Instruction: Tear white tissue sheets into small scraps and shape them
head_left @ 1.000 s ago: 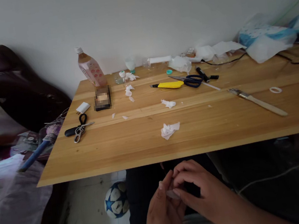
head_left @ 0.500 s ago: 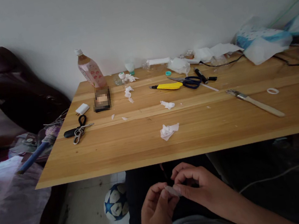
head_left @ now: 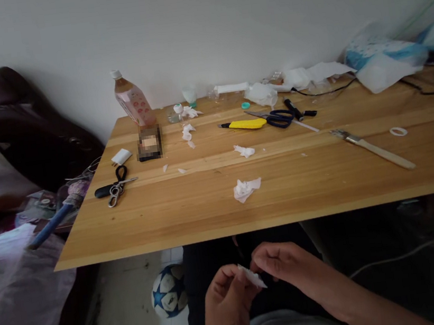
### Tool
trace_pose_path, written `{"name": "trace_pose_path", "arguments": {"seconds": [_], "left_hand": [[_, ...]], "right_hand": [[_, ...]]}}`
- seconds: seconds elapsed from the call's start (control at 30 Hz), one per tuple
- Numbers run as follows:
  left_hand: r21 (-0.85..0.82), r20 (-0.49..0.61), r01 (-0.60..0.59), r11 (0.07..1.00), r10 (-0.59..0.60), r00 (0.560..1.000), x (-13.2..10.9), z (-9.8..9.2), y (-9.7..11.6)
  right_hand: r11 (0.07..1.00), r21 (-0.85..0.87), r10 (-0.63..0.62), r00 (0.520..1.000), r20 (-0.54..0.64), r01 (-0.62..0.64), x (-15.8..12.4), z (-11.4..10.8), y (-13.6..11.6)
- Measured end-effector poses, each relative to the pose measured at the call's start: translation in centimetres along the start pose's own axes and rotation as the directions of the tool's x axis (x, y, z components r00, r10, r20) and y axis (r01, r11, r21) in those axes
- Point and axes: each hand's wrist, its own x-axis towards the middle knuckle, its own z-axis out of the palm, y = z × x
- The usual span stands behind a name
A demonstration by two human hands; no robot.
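Low over my lap, in front of the table edge, my left hand (head_left: 228, 300) pinches a small piece of white tissue (head_left: 253, 276) between thumb and fingers. Its free end points to the right. Close beside it is my right hand (head_left: 285, 263), fingers curled together near the tissue's upper edge. Whatever those fingertips may hold is hidden from me. On the table ahead lies a crumpled tissue (head_left: 245, 189), with a smaller tissue scrap (head_left: 244, 151) behind it.
The wooden table (head_left: 160, 220) bears a yellow utility knife (head_left: 247, 124), scissors (head_left: 279, 117), a brush (head_left: 379, 152), a white ring (head_left: 398, 131), keys (head_left: 114, 191), a charger (head_left: 121, 156) and a bottle (head_left: 135, 101). A football (head_left: 169, 291) rests on the floor, left of my legs.
My right fingers have come off the tissue and curled in, a little away from it. More of the tissue shows, still in my left hand. The view has shifted slightly.
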Motion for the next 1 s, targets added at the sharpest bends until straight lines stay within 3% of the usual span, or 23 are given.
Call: {"name": "trace_pose_path", "arguments": {"seconds": [0.1, 0.27, 0.57, 1.0], "left_hand": [[0.001, -0.004, -0.002, 1.000, 0.002, 1.000, 0.0, 0.1, 0.1], [0.007, -0.002, -0.006, 1.000, 0.006, 1.000, -0.3, 0.4, 0.0], [0.018, 0.003, -0.015, 1.000, 0.015, 1.000, -0.4, 0.6, -0.1], [0.005, 0.049, 0.024, 1.000, -0.024, 0.999, 0.3, -0.4, 0.4]], "right_hand": [[0.994, -0.072, -0.084, 0.996, 0.003, 0.084, -0.1, 0.3, 0.0], [0.972, -0.206, -0.120, 0.992, -0.040, 0.109, -0.5, 0.6, -0.5], [0.995, 0.001, -0.102, 0.994, -0.031, 0.102, 0.0, 0.1, 0.6], [0.995, -0.004, -0.095, 0.995, 0.017, 0.095, 0.1, -0.1, 0.6]]}}
